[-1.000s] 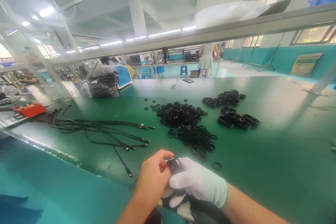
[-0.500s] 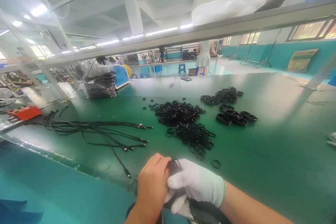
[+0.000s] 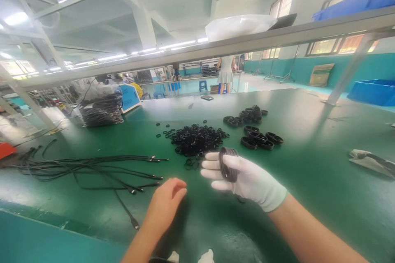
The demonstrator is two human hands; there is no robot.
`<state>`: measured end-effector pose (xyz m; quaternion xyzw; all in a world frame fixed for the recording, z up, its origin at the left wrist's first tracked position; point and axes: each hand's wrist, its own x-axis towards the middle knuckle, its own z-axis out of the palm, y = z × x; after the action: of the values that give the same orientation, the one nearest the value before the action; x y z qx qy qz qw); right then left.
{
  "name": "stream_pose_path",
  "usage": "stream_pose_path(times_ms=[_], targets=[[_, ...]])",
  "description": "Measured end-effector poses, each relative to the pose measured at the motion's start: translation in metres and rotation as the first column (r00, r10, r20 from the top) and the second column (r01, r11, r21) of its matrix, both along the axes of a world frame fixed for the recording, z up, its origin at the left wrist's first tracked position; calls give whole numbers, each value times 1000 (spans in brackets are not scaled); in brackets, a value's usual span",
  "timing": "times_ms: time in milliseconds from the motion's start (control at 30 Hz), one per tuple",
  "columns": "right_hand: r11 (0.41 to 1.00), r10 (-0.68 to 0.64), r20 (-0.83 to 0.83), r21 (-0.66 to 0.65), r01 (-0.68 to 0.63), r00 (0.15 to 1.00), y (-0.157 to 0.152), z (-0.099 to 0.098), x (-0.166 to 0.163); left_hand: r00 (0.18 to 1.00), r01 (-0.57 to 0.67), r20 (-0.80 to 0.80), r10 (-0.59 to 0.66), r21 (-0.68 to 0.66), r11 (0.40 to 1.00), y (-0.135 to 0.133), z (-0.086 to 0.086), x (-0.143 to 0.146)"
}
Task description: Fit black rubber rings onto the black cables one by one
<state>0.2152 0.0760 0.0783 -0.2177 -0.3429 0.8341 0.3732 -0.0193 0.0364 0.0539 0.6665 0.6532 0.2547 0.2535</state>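
My right hand, in a white glove with a green cuff, holds a coiled black cable above the green table. Its thumb lies across the coil and its fingers reach out behind it. To the left is my bare left hand, apart from the coil, with its fingers loosely bent, its thumb a little away from them and nothing visible in it. Just beyond the coil lies a pile of small black rings. Loose black cables with metal plugs stretch across the table on the left.
Coiled cables lie in a near group and a far group. A black-filled plastic bag stands beside a blue box. A metal rail crosses above the table. A person stands farther back.
My right hand has moved up and forward with the coiled cable. My left hand has come away from it to the left. The view has turned right.
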Motion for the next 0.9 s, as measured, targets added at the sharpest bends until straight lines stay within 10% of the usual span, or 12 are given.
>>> stream_pose_path(times_ms=[333,733,900], targets=[[998,50,-10,-25,-50,999,6,-25,-6,980,198,19,-198,-20,980,36,-31,66],[963,-266,373,155,223,889,-16,-27,-56,844,12,531,75,-158,987,-1,-28,39],[991,14,-27,-130,-17,1000,-21,-35,-56,806,-61,578,124,-127,990,-6,-38,35]])
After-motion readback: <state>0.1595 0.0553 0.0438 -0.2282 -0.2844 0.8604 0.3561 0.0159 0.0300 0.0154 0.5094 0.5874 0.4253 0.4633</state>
